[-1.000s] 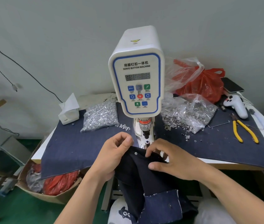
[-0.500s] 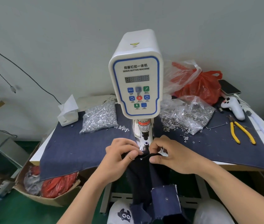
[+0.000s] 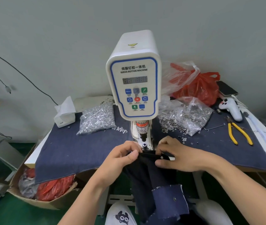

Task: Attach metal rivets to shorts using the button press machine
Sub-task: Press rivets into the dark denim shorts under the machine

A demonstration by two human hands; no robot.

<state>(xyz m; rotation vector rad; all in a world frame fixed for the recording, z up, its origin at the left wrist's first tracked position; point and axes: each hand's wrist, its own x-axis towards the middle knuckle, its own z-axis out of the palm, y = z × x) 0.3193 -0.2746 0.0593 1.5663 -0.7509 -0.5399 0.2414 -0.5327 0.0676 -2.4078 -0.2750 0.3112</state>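
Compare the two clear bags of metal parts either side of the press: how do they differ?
The left bag lies closed and plump with pale silver studs; the right bag gapes open, crumpled, holding darker ring-shaped pieces. Only a few studs lie loose by the left bag; the right bag has spilled a wide scatter across the denim cloth. Both are clear plastic and rest on that cloth.

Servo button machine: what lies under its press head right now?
Under the servo button machine, the lower die shows bare. The dark shorts sit just in front, pinched by the left hand and right hand. The machine's base is hidden.
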